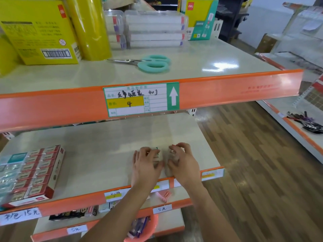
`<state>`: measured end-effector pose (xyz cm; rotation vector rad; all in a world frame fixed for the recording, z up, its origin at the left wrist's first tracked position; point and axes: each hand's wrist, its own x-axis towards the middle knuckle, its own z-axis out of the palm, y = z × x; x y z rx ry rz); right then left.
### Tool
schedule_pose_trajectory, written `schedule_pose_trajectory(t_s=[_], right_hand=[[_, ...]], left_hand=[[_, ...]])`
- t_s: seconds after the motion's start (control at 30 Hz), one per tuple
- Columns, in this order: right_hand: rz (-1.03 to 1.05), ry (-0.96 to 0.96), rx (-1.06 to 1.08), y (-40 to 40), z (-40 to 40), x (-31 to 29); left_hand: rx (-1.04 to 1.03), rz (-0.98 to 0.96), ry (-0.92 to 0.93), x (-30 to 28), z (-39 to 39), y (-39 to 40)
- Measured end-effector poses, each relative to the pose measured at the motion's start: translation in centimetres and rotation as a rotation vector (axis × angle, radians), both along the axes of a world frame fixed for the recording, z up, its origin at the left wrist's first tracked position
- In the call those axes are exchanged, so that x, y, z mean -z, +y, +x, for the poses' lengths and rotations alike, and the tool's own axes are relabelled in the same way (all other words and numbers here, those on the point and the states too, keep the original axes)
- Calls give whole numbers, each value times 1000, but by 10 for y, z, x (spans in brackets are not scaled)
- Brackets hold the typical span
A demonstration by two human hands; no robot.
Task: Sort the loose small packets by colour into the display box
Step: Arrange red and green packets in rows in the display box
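Note:
Both my hands are on the middle shelf [97, 154] near its front edge. My left hand [146, 165] has its fingers curled around a small packet [156, 155] with a green edge; most of the packet is hidden. Close beside it, my right hand [184, 162] pinches another small item that is blurred and mostly covered. The red and white display box [33, 173] lies at the left end of the same shelf, filled with rows of red packets and teal ones on its left side. A loose pink packet [164, 195] lies on the shelf below.
Teal-handled scissors [148, 63] lie on the top shelf [192, 67], with yellow boxes [36, 30] and clear cases [155, 30] behind. An orange bowl [143, 229] of small items sits on the lowest shelf. Wooden floor [253, 163] and another shelf unit [300, 123] lie to the right.

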<state>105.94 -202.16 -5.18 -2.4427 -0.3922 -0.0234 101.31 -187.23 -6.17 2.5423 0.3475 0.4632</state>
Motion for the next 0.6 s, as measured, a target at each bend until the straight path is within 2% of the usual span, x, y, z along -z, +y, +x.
schedule_pose_trajectory(t_s=[0.3,0.6], right_hand=[[-2,-10,2,0,1,3],[33,2,-17,1,-1,1]], left_hand=[[-121,0,-107,-5,-6,-2],[-205,-44,-54,-5,-8,0]])
